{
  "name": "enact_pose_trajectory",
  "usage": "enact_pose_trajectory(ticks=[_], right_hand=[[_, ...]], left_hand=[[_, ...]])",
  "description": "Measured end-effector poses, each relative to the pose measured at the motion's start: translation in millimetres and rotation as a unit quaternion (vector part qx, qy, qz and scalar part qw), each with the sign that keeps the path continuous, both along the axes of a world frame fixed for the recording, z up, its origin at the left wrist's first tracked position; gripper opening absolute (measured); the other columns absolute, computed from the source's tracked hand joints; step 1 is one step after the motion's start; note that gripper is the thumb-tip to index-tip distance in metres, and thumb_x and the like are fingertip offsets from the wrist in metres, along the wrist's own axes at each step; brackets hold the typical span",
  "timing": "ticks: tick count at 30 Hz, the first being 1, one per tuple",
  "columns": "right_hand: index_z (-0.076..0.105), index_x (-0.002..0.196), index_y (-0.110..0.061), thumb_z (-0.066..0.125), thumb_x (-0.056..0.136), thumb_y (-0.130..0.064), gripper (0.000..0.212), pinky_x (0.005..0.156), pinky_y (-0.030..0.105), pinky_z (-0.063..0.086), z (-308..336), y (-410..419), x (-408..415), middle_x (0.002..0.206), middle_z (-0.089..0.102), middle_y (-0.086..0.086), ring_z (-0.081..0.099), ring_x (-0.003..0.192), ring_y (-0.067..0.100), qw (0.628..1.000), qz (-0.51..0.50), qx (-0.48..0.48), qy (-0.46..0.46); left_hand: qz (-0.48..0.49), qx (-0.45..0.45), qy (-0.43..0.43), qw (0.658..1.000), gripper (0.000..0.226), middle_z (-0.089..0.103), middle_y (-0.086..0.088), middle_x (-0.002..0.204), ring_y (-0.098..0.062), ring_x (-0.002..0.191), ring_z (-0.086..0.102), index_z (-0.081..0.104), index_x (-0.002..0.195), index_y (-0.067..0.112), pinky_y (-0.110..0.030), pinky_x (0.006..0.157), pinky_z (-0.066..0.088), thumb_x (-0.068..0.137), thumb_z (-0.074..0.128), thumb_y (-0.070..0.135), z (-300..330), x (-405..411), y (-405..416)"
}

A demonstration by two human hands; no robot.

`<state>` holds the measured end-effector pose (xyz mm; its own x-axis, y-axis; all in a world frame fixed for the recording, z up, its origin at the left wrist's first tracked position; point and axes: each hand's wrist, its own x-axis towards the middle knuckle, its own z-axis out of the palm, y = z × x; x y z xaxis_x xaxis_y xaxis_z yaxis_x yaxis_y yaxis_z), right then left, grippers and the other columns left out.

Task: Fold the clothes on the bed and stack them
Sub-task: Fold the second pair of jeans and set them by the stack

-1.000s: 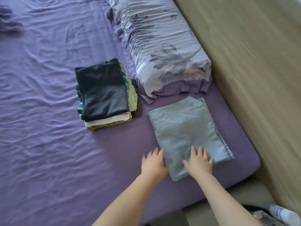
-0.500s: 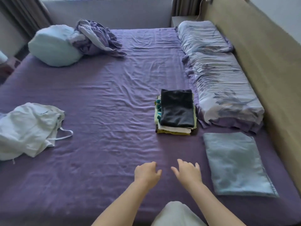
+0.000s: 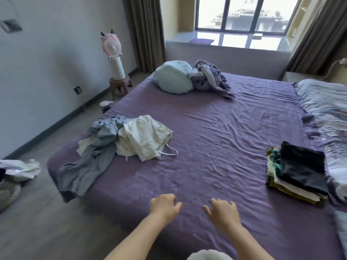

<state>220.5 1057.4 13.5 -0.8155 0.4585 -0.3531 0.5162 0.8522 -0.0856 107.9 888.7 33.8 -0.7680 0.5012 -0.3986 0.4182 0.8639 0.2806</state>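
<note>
Two bare hands hover over the near edge of a purple-sheeted bed (image 3: 216,132), the left hand (image 3: 163,206) and right hand (image 3: 223,212) both with fingers loosely curled, grasping nothing. A folded stack topped by a dark garment (image 3: 298,171) sits at right; a crumpled white and grey clothes heap (image 3: 120,143) lies at left.

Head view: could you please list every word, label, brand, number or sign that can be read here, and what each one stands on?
None can be read.
The stack of folded clothes, the pile of unfolded clothes and the purple sheet show no print.
The pink fan shows only a cartoon face, no lettering.
The wall plate is too blurred to read.
</note>
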Motion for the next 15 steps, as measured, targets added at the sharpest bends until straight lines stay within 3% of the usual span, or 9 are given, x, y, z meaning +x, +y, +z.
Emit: enact_pose_trajectory(ticks=[7,13,15], right_hand=[[0.057,0.113,-0.028,0.035,0.094,-0.058,0.042,0.1,0.029,0.031,15.5,-104.0,-75.9,0.121,0.062,-0.006,0.053,0.119,0.015,0.995,0.064,-0.071,0.039],[0.054,0.099,-0.029,0.033,0.095,-0.058,0.035,0.093,0.027,0.033,24.4,-127.4,-129.9,0.112,0.064,-0.005,0.057,0.112,0.017,0.986,0.135,-0.073,0.067],[0.056,0.105,-0.029,0.033,0.094,-0.059,0.039,0.092,0.026,0.034,21.6,-128.3,-150.0,0.113,0.064,-0.006,0.057,0.112,0.016,0.985,0.141,-0.075,0.071]], left_hand=[[0.124,0.005,0.01,0.992,0.041,0.066,0.006,0.116,-0.017,0.108,0.061,0.063,0.111,0.026,-0.025,0.087,0.042,0.088,0.046,0.056,12.0,-45.6,-116.9],[0.199,0.01,-0.006,0.98,0.04,0.066,0.009,0.116,-0.015,0.109,0.06,0.063,0.111,0.03,-0.025,0.087,0.042,0.087,0.046,0.057,8.3,-69.9,-154.7],[0.212,0.01,-0.013,0.977,0.04,0.066,0.009,0.116,-0.015,0.109,0.06,0.063,0.111,0.029,-0.025,0.088,0.042,0.087,0.046,0.057,6.7,-81.0,-159.4]])
